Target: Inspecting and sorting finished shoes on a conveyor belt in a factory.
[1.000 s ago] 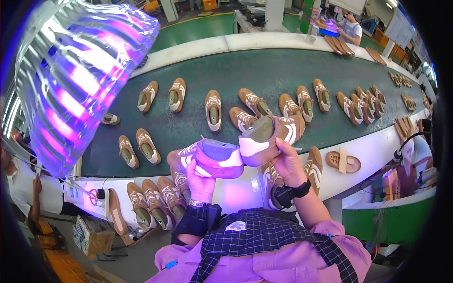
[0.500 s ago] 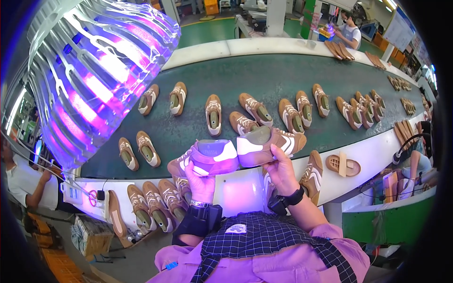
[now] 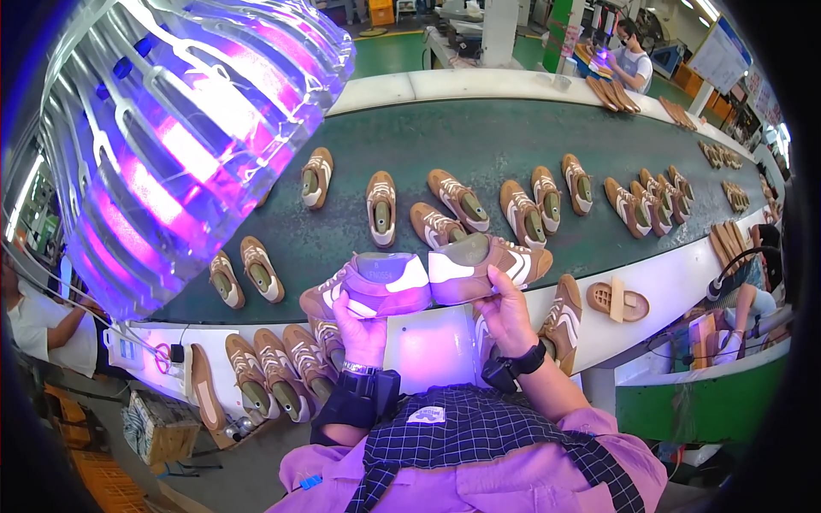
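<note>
Two brown sneakers with white trim are held up side by side, heel to heel, over the near edge of the belt. My left hand (image 3: 362, 329) is closed around the left sneaker (image 3: 340, 292), its toe pointing left. The right sneaker (image 3: 522, 261), toe to the right, is gripped by my right hand (image 3: 510, 312), thumb against its side. Their white heel patches meet or nearly meet. Purple light tints the left one. Below them lies a white lit panel (image 3: 432, 349). More brown sneakers (image 3: 285, 363) stand left of my left hand, and another sneaker (image 3: 564, 321) is right of my right wrist.
A large purple-lit lamp (image 3: 197, 145) fills the upper left. Several sneakers (image 3: 381, 209) stand on the green belt (image 3: 342, 231). Loose soles (image 3: 617, 302) lie on the right ledge, one sole (image 3: 207, 389) at left. Another person (image 3: 631, 64) works at the far right.
The view has shifted slightly, so the lamp reaches further right and covers more of a sneaker on the belt. Both hands keep the two sneakers in nearly the same pose.
</note>
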Demonstrator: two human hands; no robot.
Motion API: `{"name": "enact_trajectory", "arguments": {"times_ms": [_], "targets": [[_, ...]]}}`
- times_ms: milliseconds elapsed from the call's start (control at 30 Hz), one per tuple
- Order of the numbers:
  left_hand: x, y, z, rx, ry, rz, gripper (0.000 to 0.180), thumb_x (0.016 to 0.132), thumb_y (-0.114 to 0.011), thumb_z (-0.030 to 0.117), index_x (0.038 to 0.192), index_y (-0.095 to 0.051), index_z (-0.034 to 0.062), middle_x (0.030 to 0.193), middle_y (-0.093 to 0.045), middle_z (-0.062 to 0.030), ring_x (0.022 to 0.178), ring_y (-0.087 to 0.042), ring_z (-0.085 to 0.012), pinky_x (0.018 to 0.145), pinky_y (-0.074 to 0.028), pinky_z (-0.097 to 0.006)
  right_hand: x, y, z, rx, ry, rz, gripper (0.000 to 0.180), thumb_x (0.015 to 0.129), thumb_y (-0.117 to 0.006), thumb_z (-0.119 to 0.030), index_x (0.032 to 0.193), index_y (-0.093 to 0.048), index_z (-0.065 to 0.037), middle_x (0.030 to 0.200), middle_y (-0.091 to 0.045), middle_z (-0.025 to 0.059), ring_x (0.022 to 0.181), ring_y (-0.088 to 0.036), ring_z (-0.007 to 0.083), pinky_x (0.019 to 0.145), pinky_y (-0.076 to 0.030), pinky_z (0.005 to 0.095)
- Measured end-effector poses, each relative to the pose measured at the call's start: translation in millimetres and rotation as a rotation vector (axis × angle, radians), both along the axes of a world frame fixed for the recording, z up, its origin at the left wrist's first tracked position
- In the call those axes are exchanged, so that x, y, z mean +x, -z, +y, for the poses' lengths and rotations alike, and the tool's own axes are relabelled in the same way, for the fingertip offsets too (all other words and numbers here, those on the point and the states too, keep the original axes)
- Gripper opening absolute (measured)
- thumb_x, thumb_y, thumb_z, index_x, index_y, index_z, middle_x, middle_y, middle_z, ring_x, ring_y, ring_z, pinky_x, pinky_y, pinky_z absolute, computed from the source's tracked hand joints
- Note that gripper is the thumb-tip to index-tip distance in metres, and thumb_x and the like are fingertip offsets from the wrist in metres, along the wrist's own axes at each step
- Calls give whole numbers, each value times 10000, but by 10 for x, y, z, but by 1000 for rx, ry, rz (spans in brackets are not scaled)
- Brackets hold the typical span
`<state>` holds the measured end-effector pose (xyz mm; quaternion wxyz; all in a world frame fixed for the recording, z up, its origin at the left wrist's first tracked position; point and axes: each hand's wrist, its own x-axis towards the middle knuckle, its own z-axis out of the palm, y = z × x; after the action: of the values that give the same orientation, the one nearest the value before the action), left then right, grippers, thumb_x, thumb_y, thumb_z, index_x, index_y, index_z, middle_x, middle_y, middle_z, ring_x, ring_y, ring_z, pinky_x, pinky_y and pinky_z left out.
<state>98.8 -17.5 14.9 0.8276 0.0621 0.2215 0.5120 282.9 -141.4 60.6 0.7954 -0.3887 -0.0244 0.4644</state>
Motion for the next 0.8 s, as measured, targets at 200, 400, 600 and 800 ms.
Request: {"name": "enact_trajectory", "arguments": {"times_ms": [200, 400, 600, 800], "targets": [[29, 24, 23, -27, -25, -14, 513, 842, -523, 294, 1284, -421, 55, 1260, -507, -91, 1166, -477, -262, 1012, -371, -443, -9, -6, 31, -29, 7, 1, 317, 853, -623, -219, 1113, -527, -65, 1031, -608, 64, 923, -599, 181, 781, -516, 344], [-2, 65, 28, -46, -24, 26, 460, 852, -512, 270, 1247, -449, 43, 1212, -536, -86, 1133, -503, -246, 998, -385, -419, -17, -19, 6, -40, -8, 9, 280, 862, -608, -202, 1095, -537, -63, 1013, -612, 61, 919, -601, 180, 789, -516, 348], [-53, 45, 0, 37, -26, 84, 453, 846, -536, 255, 1247, -452, 64, 1193, -549, -70, 1112, -523, -231, 985, -406, -404, -7, 8, -33, -28, -9, -33, 382, 872, -585, -151, 1198, -466, 8, 1130, -578, 124, 1010, -589, 230, 894, -484, 394], [-78, -6, -9, 83, -26, 101, 402, 840, -564, 248, 1180, -485, 51, 1127, -569, -66, 1065, -541, -209, 961, -416, -368, 18, 22, -50, -20, -28, -99, 384, 860, -595, -145, 1193, -468, 0, 1106, -589, 116, 979, -603, 214, 858, -503, 376]]}}
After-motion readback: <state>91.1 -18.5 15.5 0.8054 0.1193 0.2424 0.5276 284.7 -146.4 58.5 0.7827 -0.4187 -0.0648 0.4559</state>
